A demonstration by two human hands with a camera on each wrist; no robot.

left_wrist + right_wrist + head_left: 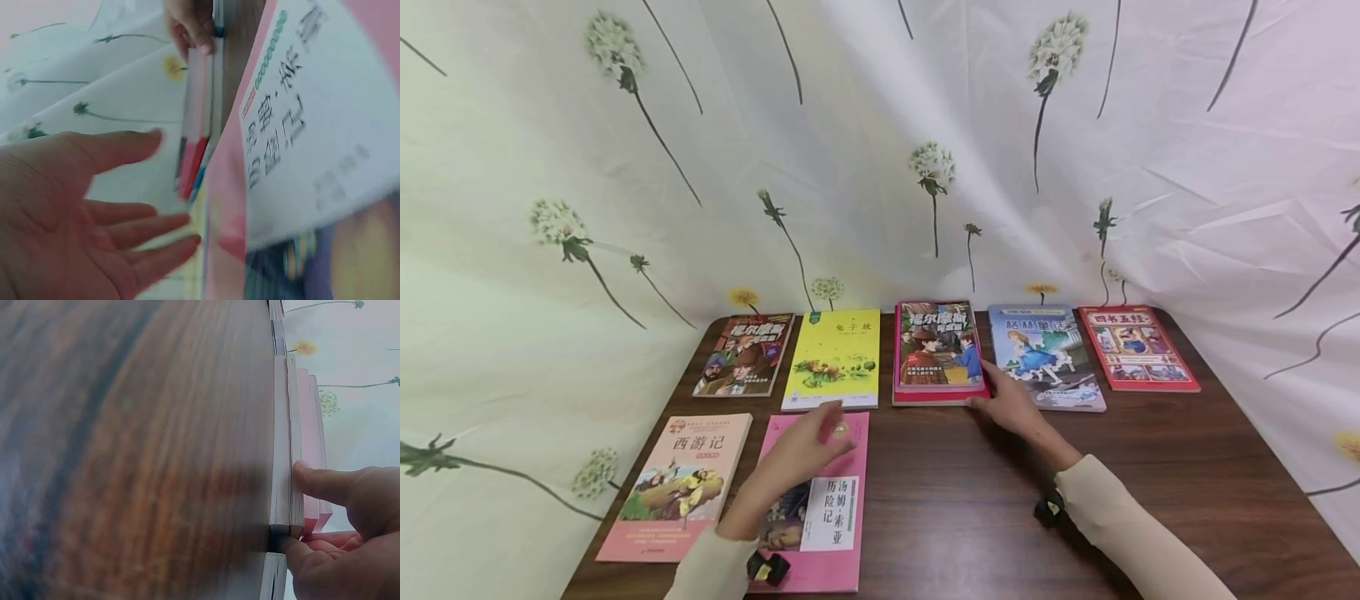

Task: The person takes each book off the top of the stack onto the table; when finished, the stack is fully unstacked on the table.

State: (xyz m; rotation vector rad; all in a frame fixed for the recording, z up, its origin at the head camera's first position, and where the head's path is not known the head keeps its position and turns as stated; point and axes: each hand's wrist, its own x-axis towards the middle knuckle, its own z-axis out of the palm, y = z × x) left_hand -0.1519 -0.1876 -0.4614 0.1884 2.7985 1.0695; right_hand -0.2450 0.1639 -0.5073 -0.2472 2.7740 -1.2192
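Left hand (799, 455), its fingers spread wide, hovers above a pink book (826, 517) on the near left side of the book stack (937, 354). A yellow book (833, 358) lies just left of that stack, which sits on the brown table (955, 492). Right hand (1011, 406) grips the stack's near right corner, thumb against the near edge. Just right of the stack lies a blue book (1047, 358); farther right of it, a red book (1142, 350).

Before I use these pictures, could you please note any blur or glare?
Head view: book stack fairly sharp, pale sheen on the tabletop; left wrist: pink book blurred toward the picture's bottom; right wrist: tabletop grain smeared, darker beside the stack.
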